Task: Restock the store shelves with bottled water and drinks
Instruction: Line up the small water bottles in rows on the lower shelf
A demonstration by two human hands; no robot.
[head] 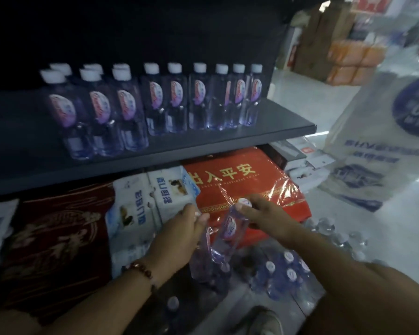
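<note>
At lower centre the right hand (257, 211) grips a clear plastic water bottle (230, 228) (white cap, tilted); the left hand (179, 228) pinches torn shrink wrap (207, 240) beside it; a bottle row (155, 102) stands on the dark shelf (228, 139) above.

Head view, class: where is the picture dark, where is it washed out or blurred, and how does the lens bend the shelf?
Head view: the shelf interior behind the water bottles is nearly black; the floor at upper right is overexposed and the stacked boxes are blurred; the wide-angle lens tilts the shelf edge and bottles.

White-capped clear bottles (155, 102), red box (240, 187)
</note>
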